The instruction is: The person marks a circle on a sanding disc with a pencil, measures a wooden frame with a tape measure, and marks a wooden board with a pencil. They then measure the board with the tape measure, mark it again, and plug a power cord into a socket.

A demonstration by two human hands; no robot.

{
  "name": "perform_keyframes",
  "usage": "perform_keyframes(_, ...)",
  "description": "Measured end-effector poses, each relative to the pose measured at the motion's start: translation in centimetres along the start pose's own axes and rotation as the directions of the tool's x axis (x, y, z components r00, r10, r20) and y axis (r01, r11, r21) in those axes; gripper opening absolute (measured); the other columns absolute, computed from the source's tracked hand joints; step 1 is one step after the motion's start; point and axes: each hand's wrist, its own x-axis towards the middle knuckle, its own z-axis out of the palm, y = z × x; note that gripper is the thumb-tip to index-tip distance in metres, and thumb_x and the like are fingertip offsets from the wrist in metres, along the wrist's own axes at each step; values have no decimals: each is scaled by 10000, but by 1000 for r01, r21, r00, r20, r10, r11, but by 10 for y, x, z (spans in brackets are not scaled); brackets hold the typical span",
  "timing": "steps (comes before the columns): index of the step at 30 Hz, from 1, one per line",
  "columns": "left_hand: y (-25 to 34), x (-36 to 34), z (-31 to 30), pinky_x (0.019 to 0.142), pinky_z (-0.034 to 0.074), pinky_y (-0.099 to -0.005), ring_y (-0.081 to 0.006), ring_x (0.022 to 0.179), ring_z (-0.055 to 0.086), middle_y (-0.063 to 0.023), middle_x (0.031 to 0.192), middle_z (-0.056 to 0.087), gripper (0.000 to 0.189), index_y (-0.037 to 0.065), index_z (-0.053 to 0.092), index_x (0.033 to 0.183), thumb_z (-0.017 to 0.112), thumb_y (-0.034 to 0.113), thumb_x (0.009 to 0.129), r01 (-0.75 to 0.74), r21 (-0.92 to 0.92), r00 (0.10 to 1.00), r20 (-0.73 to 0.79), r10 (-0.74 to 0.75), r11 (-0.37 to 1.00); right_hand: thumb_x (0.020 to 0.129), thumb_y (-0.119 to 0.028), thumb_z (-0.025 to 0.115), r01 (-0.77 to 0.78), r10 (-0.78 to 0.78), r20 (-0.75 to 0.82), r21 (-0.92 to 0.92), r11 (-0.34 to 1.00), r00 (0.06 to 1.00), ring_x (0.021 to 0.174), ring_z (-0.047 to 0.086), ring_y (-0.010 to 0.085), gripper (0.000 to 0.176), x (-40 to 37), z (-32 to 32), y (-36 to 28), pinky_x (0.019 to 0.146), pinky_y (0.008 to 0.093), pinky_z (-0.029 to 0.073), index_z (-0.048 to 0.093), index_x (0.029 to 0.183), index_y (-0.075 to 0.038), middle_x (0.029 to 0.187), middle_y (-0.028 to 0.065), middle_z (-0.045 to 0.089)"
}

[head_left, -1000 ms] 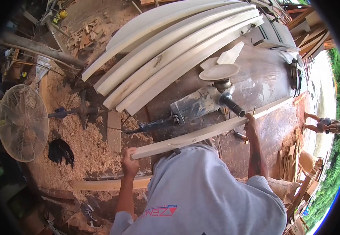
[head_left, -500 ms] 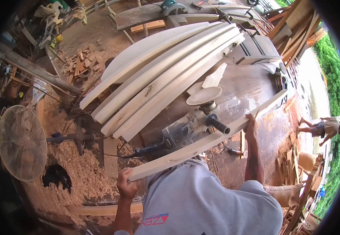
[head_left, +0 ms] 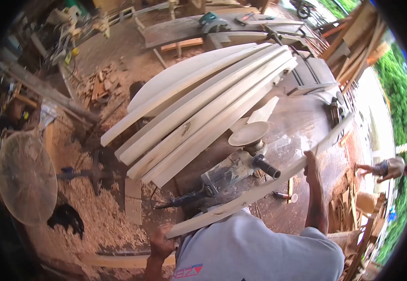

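Curved wooden strip [head_left: 242, 200], held across the table's [head_left: 302, 122] near side: left hand [head_left: 160, 242] closed on its left end, right hand [head_left: 311, 167] gripping it right of its middle. Grinder [head_left: 229, 173] lies just beyond; curved beams [head_left: 184, 130] lie farther back.

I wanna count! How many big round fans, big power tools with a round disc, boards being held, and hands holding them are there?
Big round fan: 1
Big power tool with a round disc: 1
Held board: 1
Hands holding it, left hand and right hand: 2
Total: 5
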Motion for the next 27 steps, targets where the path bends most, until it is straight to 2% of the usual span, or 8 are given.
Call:
perform_keyframes(3, 21, 12, -17, 895, 508, -443, -345, 989, 644, -145, 1013, 679, 303, 40, 615, 1013, 741, 39, 737, -67, -10, 990, -121, 65, 998, 821, -520, 577, 40, -37, -25, 131, 991, 999, 479, 352, 50, 398, 4, -26, 31, 394, 225, 244, 554, 1027, -181, 662, -45, 418)
perform_keyframes(5, 31, 26, -26, 902, 508, -443, -341, 1000, 642, -148, 1029, 672, 330, 41, 597, 1048, 730, 40, 746, -148, 37, 976, -154, 152, 988, 816, -534, 585, 54, 31, -285, 288, 956, 958, 458, 367, 51, 375, -4, -10, 7, 378, 225, 256, 541, 944, -184, 639, -50, 422)
perform_keyframes(12, -11, 73, -12, 890, 522, -422, -346, 1029, 633, -172, 1077, 646, 387, 34, 573, 1105, 701, -21, 744, -112, -35, 979, -175, 104, 993, 831, -539, 659, 65, -62, -22, 282, 957, 998, 343, 233, 29, 425, 16, 8, -80, 322, 212, 156, 403, 655, -249, 479, -98, 288)
perform_keyframes(15, -42, 95, -6, 868, 529, -413, -344, 1010, 636, -178, 1058, 644, 402, 19, 581, 1116, 745, 11, 748, -130, -9, 968, -219, 125, 991, 842, -527, 646, 221, -257, 169, 206, 953, 951, 386, 247, 32, 338, 38, 64, -113, 342, 222, 200, 503, 782, -227, 527, -96, 280)
perform_keyframes(18, -63, 118, -12, 840, 508, -434, -362, 1003, 619, -191, 1061, 632, 414, 12, 584, 1140, 766, 81, 774, 113, -111, 953, -268, -139, 987, 830, -537, 639, 122, -158, 352, 123, 985, 923, 385, 238, 53, 359, 101, 128, -123, 340, 212, 203, 510, 823, -202, 562, -85, 337)
perform_keyframes(22, -68, 160, -43, 899, 425, -474, -391, 994, 547, -192, 994, 609, 374, 21, 603, 1143, 722, 203, 839, 107, 145, 963, -260, -66, 984, 780, -609, 645, 29, -11, 416, -37, 999, 909, 367, 235, 64, 520, 153, 239, -131, 310, 228, 220, 567, 1011, -150, 683, 59, 477)
perform_keyframes(25, -89, 170, -52, 883, 421, -482, -362, 1023, 532, -166, 1014, 593, 304, 31, 643, 1081, 711, 213, 847, 29, 388, 974, -216, 61, 921, 829, -625, 576, 206, -103, 424, -204, 957, 900, 621, 634, 226, 746, 135, 257, -138, 406, 317, 382, 606, 1229, 4, 903, 213, 626)
perform_keyframes(27, -93, 182, -63, 965, 403, -497, -363, 1151, 466, -173, 1173, 529, 245, 46, 678, 1024, 708, 218, 853, 55, 440, 985, -173, 24, 896, 841, -637, 573, 330, -166, 442, -324, 887, 881, 713, 689, 283, 824, 121, 248, -147, 490, 361, 471, 568, 1247, 80, 893, 223, 639)
